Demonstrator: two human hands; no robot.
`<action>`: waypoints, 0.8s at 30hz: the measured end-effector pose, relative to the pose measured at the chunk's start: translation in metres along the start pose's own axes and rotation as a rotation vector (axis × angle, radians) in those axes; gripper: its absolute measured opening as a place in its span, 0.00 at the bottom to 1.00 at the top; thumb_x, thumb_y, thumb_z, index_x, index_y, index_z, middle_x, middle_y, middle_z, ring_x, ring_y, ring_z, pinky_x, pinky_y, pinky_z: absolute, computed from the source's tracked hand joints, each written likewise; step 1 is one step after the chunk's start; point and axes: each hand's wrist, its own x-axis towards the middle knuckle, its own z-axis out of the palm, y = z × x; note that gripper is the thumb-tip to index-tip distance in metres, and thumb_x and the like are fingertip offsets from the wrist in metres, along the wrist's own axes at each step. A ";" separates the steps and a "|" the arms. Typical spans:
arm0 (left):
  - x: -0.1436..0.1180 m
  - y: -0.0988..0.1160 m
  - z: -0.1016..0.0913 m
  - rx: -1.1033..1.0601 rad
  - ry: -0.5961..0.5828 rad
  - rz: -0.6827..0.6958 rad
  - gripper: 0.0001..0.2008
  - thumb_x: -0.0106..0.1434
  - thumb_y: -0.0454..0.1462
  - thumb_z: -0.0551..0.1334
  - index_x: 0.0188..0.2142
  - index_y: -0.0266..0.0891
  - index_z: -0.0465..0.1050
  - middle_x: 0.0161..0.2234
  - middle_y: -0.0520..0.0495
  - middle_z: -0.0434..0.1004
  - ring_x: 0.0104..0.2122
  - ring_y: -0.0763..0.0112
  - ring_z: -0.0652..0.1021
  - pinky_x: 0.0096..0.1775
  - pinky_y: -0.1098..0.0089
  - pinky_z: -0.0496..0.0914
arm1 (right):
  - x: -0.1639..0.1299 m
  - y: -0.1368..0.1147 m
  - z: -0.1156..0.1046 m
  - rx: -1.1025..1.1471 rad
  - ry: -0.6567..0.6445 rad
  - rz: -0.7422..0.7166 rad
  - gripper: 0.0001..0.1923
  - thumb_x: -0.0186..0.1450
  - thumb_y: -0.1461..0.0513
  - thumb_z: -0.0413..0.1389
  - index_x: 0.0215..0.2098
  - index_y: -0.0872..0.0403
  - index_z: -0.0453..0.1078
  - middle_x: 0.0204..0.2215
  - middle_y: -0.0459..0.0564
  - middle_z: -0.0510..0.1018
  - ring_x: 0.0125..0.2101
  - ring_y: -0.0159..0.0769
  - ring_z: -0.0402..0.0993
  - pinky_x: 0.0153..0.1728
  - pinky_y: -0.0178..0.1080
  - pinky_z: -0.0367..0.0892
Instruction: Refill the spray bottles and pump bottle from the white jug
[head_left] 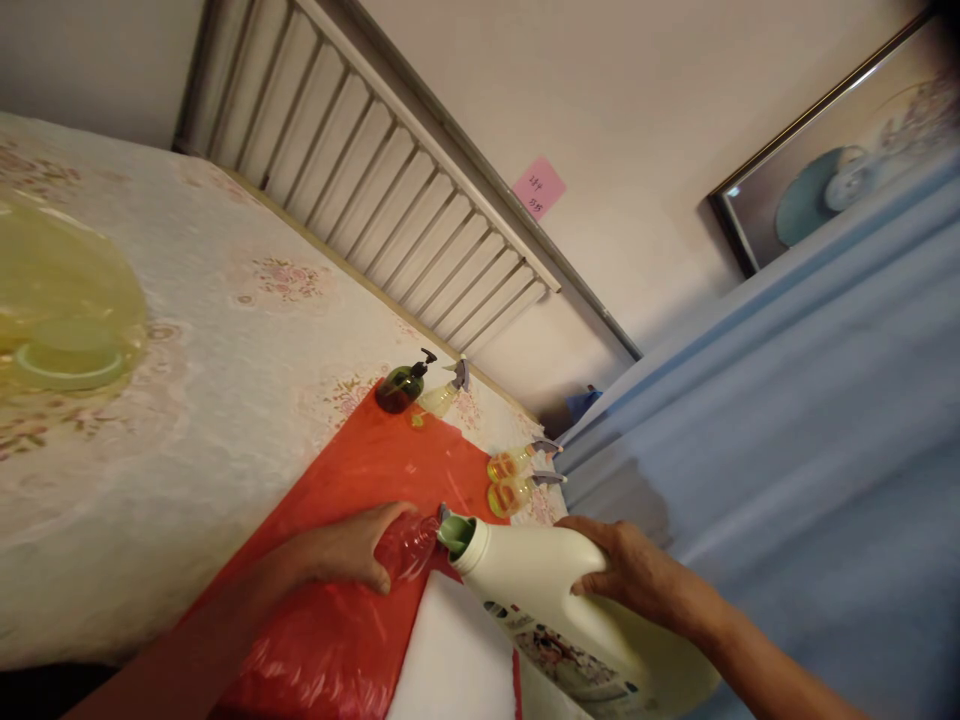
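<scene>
My right hand point(637, 572) grips the handle of a large cream detergent jug point(547, 600), tipped so its green spout point(456, 530) points left. My left hand point(352, 548) holds a small clear bottle point(411, 545) whose mouth sits right at the spout. Both rest over a red plastic sheet point(360, 480) spread on a table with a floral lace cloth point(225, 330).
A dark green pump bottle point(401, 385) and a clear spray bottle point(442, 397) stand at the sheet's far edge. Two spray bottles of yellow liquid point(514, 480) lie near the table's right edge. A yellow-green plastic basin point(64, 310) sits far left. Blue fabric point(787, 430) hangs on the right.
</scene>
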 end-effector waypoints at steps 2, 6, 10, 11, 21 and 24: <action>0.000 0.000 0.000 0.002 0.007 0.004 0.49 0.41 0.37 0.71 0.64 0.43 0.57 0.62 0.47 0.67 0.60 0.52 0.68 0.55 0.67 0.66 | 0.000 0.000 0.000 0.010 0.000 0.003 0.26 0.59 0.53 0.64 0.54 0.48 0.69 0.37 0.47 0.82 0.35 0.40 0.77 0.34 0.34 0.69; -0.002 0.001 -0.001 -0.005 0.012 0.002 0.48 0.42 0.37 0.70 0.64 0.44 0.57 0.62 0.49 0.67 0.60 0.51 0.68 0.55 0.67 0.66 | 0.000 0.001 0.001 -0.007 0.002 -0.021 0.26 0.60 0.52 0.64 0.54 0.49 0.69 0.36 0.47 0.82 0.34 0.40 0.77 0.34 0.35 0.69; -0.002 0.002 -0.001 -0.015 0.008 0.002 0.48 0.41 0.36 0.71 0.63 0.45 0.59 0.61 0.51 0.69 0.60 0.51 0.69 0.52 0.70 0.68 | 0.000 0.000 0.000 -0.008 0.002 -0.027 0.25 0.60 0.52 0.63 0.53 0.49 0.69 0.36 0.47 0.82 0.34 0.39 0.77 0.34 0.34 0.69; -0.002 0.002 -0.001 -0.016 0.007 0.002 0.48 0.41 0.36 0.71 0.63 0.45 0.59 0.61 0.51 0.69 0.60 0.51 0.69 0.52 0.71 0.68 | 0.000 0.000 0.000 -0.003 -0.001 -0.028 0.25 0.60 0.52 0.63 0.53 0.49 0.69 0.36 0.47 0.82 0.34 0.39 0.77 0.34 0.34 0.69; 0.000 0.001 -0.001 -0.016 0.007 0.000 0.49 0.40 0.37 0.72 0.62 0.45 0.59 0.61 0.50 0.69 0.60 0.49 0.68 0.54 0.66 0.68 | 0.001 0.002 0.000 -0.032 0.005 -0.022 0.27 0.60 0.50 0.63 0.55 0.48 0.69 0.37 0.48 0.81 0.35 0.40 0.77 0.35 0.35 0.69; 0.001 -0.002 -0.001 -0.031 -0.006 0.023 0.48 0.40 0.38 0.72 0.62 0.49 0.59 0.60 0.52 0.70 0.58 0.50 0.70 0.52 0.66 0.69 | 0.000 0.001 0.000 -0.036 -0.001 -0.010 0.26 0.60 0.50 0.63 0.55 0.47 0.69 0.37 0.48 0.82 0.35 0.40 0.77 0.35 0.35 0.69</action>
